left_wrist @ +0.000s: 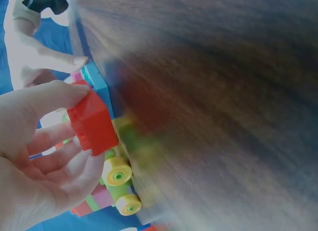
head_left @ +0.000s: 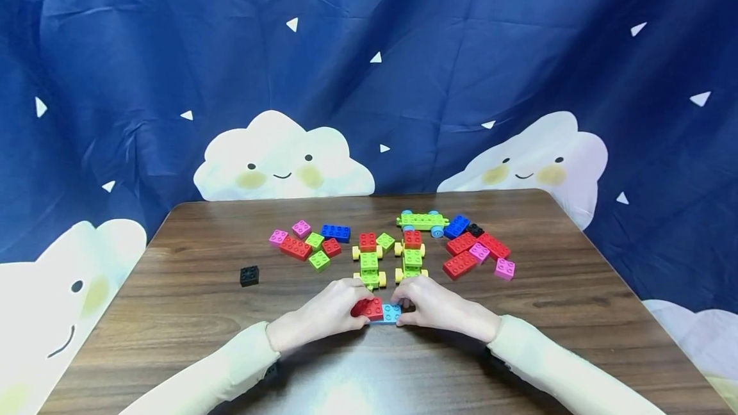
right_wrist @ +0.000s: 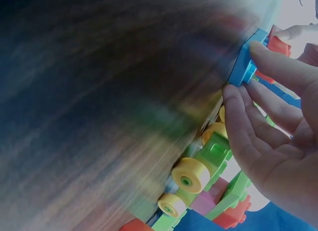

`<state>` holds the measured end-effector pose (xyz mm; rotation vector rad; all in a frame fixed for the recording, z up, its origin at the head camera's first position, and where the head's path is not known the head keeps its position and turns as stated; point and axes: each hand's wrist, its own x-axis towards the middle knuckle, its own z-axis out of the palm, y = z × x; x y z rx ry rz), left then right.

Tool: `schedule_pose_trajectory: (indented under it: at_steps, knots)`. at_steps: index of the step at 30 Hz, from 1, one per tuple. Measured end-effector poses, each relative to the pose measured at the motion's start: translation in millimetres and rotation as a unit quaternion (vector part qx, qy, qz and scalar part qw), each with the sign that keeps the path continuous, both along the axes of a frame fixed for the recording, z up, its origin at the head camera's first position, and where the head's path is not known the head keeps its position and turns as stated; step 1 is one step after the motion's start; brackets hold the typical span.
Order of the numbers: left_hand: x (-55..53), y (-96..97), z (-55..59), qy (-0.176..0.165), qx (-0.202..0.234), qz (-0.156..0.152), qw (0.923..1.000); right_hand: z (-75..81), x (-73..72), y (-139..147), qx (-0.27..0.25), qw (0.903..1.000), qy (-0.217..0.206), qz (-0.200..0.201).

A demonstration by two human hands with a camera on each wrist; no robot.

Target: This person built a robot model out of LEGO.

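Near the front middle of the table, my left hand (head_left: 325,316) grips a red brick (head_left: 371,309) between thumb and fingers. That brick sits on the left part of a light blue building plate (head_left: 391,314), whose studs show at the right. My right hand (head_left: 441,309) pinches the plate's right end; in the right wrist view the thumb lies on the blue plate (right_wrist: 243,59). In the left wrist view the red brick (left_wrist: 94,121) overhangs the plate's end. Just beyond the hands stand two green cars (head_left: 369,261) with yellow wheels and red bricks on top.
A green wheeled base (head_left: 423,221) with blue wheels stands at the back. Loose red, pink, green and blue bricks lie at back left (head_left: 296,248) and, with a black one, at back right (head_left: 461,265). Another black brick (head_left: 249,276) sits apart on the left.
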<state>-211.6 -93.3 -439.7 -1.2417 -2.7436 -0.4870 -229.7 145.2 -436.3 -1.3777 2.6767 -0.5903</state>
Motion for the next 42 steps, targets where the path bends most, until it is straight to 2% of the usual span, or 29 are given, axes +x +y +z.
schedule_pose_trajectory:
  at_steps: [3,6,11,19,24,31,38,42]
  knots:
    - [-2.2,-0.7,0.5,0.010,-0.004,-0.014,0.9998,-0.6,0.3,0.1,-0.002,1.0000,0.005,0.000]
    - [-3.9,-1.1,2.1,0.004,-0.010,-0.025,0.9996,-0.9,0.3,0.2,-0.001,1.0000,0.007,-0.001]
    - [-3.8,-0.5,4.1,-0.006,-0.014,-0.024,0.9996,-1.0,-0.1,-0.1,0.007,0.9999,0.008,-0.001]
    - [-2.7,2.3,4.0,0.004,-0.009,-0.015,0.9998,-0.1,0.0,-1.1,0.014,0.9997,0.021,-0.004]
    - [-3.4,4.9,5.7,0.021,-0.015,-0.028,0.9993,-0.5,0.1,-2.3,0.013,0.9997,0.019,-0.004]
    - [-2.5,2.9,5.1,-0.002,-0.014,-0.015,0.9998,-1.9,-0.3,-3.6,0.014,0.9997,0.021,-0.003]
    - [-5.5,3.1,2.7,-0.039,0.023,-0.009,0.9989,-1.8,0.2,-2.4,0.011,0.9998,0.018,-0.004]
    - [-4.7,3.8,1.7,-0.032,0.021,-0.004,0.9993,-1.7,0.2,-1.5,0.014,0.9998,0.017,-0.004]
